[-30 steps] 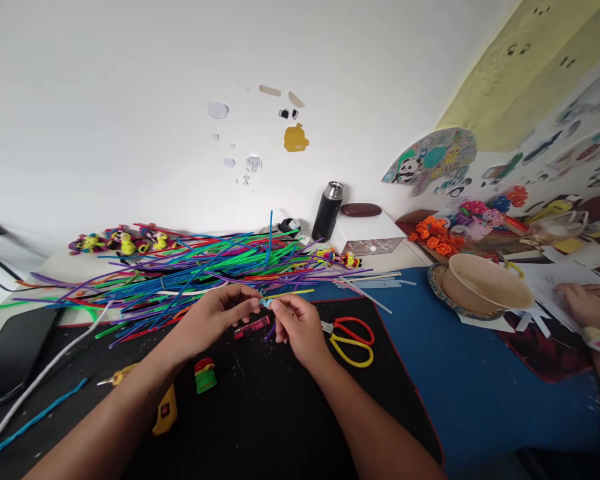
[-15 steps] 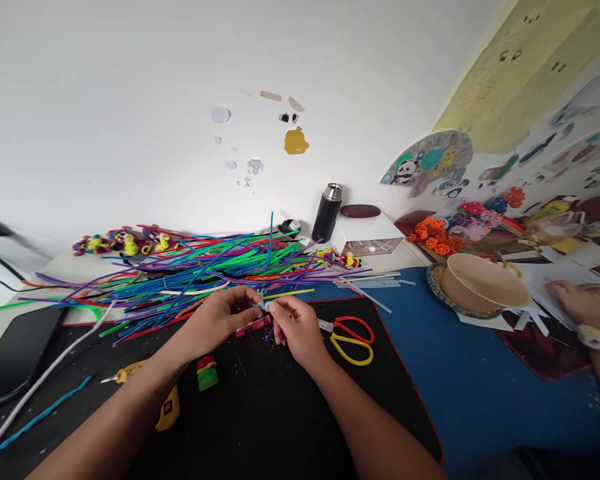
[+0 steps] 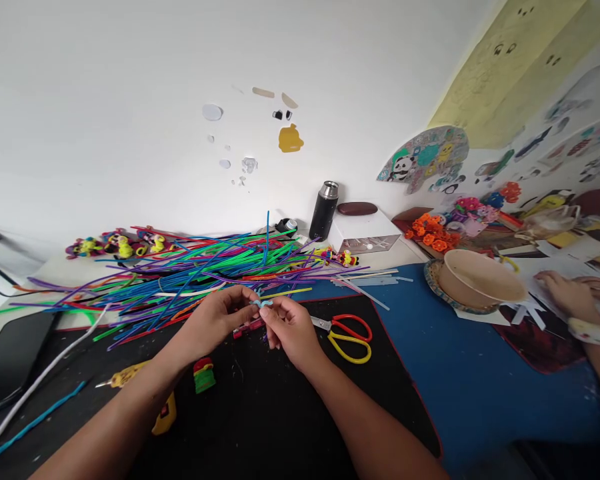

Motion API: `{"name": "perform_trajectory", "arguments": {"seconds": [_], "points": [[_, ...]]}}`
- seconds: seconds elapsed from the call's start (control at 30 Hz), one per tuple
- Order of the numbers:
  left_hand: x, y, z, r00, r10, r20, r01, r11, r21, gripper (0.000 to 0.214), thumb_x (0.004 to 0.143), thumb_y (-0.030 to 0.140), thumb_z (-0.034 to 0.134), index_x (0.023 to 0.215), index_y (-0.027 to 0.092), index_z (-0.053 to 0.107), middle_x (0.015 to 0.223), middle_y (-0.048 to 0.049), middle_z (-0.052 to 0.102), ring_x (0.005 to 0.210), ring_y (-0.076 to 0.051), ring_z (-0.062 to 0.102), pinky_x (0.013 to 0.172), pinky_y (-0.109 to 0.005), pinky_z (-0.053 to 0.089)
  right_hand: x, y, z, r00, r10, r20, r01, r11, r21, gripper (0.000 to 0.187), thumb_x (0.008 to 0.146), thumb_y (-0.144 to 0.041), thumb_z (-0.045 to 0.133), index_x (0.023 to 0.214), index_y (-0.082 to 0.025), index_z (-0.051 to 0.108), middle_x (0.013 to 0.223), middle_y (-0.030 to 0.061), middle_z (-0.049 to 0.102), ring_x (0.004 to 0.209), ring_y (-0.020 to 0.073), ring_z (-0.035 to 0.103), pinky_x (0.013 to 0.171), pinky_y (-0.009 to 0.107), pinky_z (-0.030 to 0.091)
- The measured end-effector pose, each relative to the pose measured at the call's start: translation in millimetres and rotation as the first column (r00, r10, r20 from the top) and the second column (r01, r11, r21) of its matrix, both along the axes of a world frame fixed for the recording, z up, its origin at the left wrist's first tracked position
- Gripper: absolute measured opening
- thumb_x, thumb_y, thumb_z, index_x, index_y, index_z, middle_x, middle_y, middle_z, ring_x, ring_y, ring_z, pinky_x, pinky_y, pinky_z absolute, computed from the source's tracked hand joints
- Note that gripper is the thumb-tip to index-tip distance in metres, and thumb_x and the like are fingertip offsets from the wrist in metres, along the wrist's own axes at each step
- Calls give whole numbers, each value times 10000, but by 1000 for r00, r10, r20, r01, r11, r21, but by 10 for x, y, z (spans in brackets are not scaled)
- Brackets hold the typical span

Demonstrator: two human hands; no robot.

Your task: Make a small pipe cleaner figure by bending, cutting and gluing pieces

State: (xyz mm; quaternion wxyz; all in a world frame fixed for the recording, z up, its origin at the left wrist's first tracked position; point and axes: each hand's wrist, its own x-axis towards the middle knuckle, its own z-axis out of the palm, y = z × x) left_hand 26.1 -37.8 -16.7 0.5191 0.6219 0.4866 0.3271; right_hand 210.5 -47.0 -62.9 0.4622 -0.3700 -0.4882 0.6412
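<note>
Between my fingertips is a small light blue pipe cleaner piece (image 3: 263, 304), bent into a curve. My left hand (image 3: 225, 317) pinches its left side, and my right hand (image 3: 293, 330) pinches its right side. Most of its length is hidden by the fingers. A dark red object (image 3: 245, 328) lies on the mat under my hands, partly covered. To the right of my right hand are scissors (image 3: 347, 338) with one red and one yellow handle. A small green and red fuzzy piece (image 3: 204, 375) rests left of centre on the black mat (image 3: 275, 420).
A large pile of coloured pipe cleaners (image 3: 195, 267) spreads behind my hands. A yellow glue gun (image 3: 163, 413) lies partly under my left forearm. Further off stand a black thermos (image 3: 324, 212) and a bowl (image 3: 480, 280). Another person's hands (image 3: 570, 293) are at far right.
The whole view has shifted slightly, so things sit a little further left. Both hands keep their pinch on the light blue piece, with the right fingers slightly altered around it.
</note>
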Motion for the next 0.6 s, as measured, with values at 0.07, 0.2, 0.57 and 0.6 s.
{"name": "perform_trajectory", "arguments": {"seconds": [0.07, 0.2, 0.57, 0.6], "points": [[13, -4, 0, 1000, -1, 5, 1, 1000, -11, 359, 901, 532, 717, 993, 186, 683, 809, -2, 663, 689, -158, 555, 620, -261, 459, -6, -3, -12, 1000, -17, 2, 17, 1000, -2, 390, 888, -569, 719, 856, -192, 626, 502, -75, 543, 379, 83, 459, 392, 211, 317], [23, -7, -3, 1000, 3, 19, -2, 1000, -28, 383, 886, 538, 735, 1017, 182, 681, 815, 0, 665, 695, -157, 564, 618, -260, 457, -9, 0, -36, 999, -44, -4, 44, 999, -17, 379, 891, -562, 715, 855, -197, 618, 518, -69, 559, 383, 86, 469, 390, 211, 322], [37, -7, 14, 1000, -7, 25, 7, 1000, -26, 373, 901, 547, 729, 969, 185, 666, 782, 11, 648, 674, -151, 551, 613, -257, 449, -11, 10, -1, 998, -55, -27, 54, 998, -42, 356, 881, -537, 717, 900, -195, 621, 514, -75, 556, 374, 86, 463, 382, 207, 316], [38, -8, 13, 1000, -10, 27, 11, 1000, -29, 369, 903, 543, 729, 969, 186, 666, 782, 11, 650, 673, -150, 552, 618, -258, 451, -15, 9, 2, 998, -59, -30, 57, 997, -46, 352, 877, -532, 721, 900, -196, 617, 512, -76, 556, 372, 86, 462, 381, 207, 316]]}}
